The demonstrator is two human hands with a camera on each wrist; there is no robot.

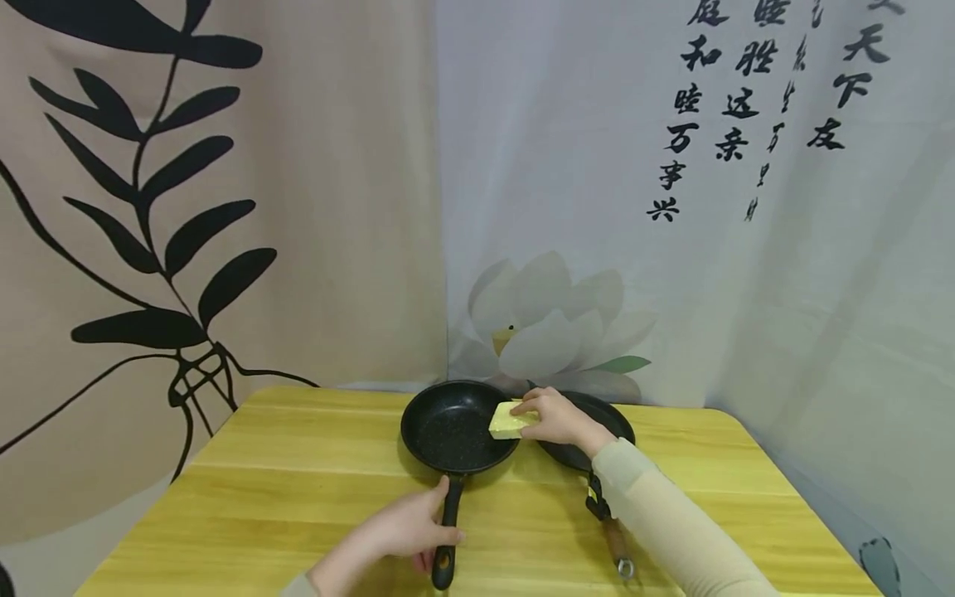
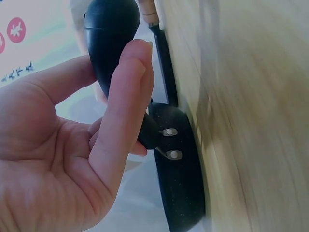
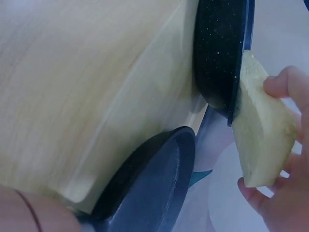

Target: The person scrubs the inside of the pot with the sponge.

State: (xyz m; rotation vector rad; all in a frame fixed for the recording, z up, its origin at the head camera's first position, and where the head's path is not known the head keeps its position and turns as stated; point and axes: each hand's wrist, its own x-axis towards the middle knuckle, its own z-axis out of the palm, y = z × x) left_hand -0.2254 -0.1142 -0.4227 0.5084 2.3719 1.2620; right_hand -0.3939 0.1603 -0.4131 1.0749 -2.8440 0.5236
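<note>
Left grip (image 1: 409,524) holds pan handle (image 1: 451,507); right grip (image 1: 558,416) pinches sponge (image 1: 505,423) against rim (image 3: 248,29).

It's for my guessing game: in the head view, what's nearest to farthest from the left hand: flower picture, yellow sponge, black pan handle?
1. Black pan handle, in the left hand.
2. Yellow sponge, ahead and right.
3. Flower picture, farther back.
</note>
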